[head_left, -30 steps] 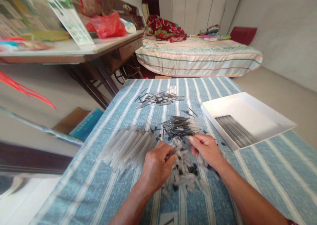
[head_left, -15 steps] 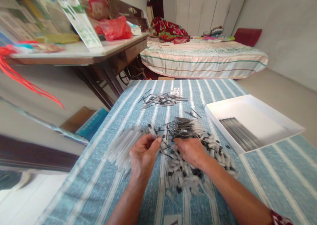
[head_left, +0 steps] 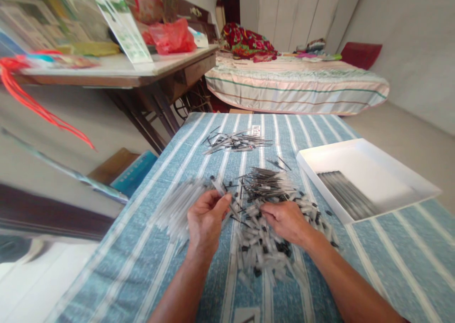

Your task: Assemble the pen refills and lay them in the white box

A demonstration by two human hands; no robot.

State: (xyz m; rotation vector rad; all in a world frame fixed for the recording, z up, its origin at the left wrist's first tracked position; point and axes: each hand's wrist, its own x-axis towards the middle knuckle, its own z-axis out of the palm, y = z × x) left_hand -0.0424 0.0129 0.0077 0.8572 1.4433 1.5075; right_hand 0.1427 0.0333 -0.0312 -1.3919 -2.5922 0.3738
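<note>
My left hand is closed in a pinch on a clear pen barrel with a black end. Left of it lies a pile of translucent pen barrels. My right hand has its fingers pressed together over a heap of clear pen caps with black bits among them. Whether something small is between its fingertips is hard to make out. Just beyond that hand is a bundle of dark, thin pen refills.
A white box on the right holds a row of dark-filled pens. Another pile of thin pen parts lies farther back on the striped cloth. A side table stands at left, a bed behind.
My right hand has drawn back slightly to the right from the front of the refills onto the caps. The left hand keeps its pinch on the pen barrel. The view has shifted slightly.
</note>
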